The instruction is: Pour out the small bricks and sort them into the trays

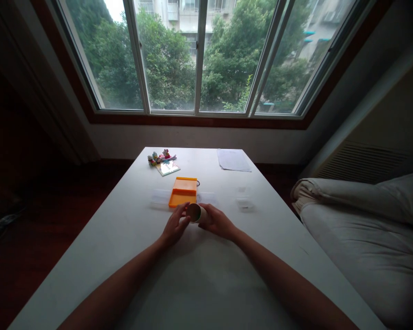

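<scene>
A small pale paper cup point(203, 216) is tipped on its side, its dark round mouth turned toward me. My right hand point(216, 221) wraps round the cup's body from the right. At the left of the rim, the thumb and fingers of my left hand point(176, 224) close on the cup's edge. What lies inside the cup is too dark to make out. Just beyond my hands is an orange tray-like plastic case point(183, 192), opened out flat, with a dark ring at its upper right.
Clear plastic boxes point(160, 197) flank the orange case, with another clear container point(244, 203) to the right. Small colourful figurines point(158, 158) and a shiny flat packet point(168, 167) lie at the far left of the white table point(124, 229). Paper sheets point(234, 160) lie far right.
</scene>
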`<state>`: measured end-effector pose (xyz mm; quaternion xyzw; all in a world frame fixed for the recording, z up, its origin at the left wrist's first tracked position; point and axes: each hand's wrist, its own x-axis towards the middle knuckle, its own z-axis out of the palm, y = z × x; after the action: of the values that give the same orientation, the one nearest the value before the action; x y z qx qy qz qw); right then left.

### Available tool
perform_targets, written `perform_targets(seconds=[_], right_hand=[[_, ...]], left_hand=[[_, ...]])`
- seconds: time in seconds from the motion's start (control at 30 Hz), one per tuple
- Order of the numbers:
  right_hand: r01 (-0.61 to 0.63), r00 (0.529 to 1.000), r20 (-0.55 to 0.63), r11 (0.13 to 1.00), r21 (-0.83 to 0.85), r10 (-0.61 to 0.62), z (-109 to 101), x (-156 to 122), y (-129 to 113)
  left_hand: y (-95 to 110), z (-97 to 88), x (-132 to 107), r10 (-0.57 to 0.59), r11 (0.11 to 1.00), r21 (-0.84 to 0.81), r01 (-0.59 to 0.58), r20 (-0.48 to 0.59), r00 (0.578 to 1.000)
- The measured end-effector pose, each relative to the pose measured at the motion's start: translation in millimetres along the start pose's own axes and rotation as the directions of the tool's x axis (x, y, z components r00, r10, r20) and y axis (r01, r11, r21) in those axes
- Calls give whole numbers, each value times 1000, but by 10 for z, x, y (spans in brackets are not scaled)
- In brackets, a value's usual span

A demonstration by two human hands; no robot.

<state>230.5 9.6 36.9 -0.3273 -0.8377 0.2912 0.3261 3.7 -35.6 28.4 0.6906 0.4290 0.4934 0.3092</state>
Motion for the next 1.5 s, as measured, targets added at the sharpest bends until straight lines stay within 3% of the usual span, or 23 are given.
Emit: perform_targets(seconds=[0.2,0.47,0.6,0.77,1.1,1.5], right_hand=[[24,994,111,941,-338,14,-133,-111,-62],[113,983,181,800,-590,-5,-196,-138,-210],[171,976,214,750,-639,-40,-246,-100,-290],[223,965,255,710,-668,-63,-258,-44,-372],[259,955,286,677,-689,-75,-248,9,-444],[314,941,321,615,-724,-102,-244,75,-572]], left_hand=[[-77,76,-9,-220,975,10,222,-99,970],[-172,137,-136,-75,917,396,45,61,995],[-220,65,-161,-44,842,534,-74,205,978],[-221,17,-215,-19,777,606,-171,294,956],[-274,60,-272,-14,750,634,-190,301,954],[-247,34,-249,17,797,578,-173,265,964]])
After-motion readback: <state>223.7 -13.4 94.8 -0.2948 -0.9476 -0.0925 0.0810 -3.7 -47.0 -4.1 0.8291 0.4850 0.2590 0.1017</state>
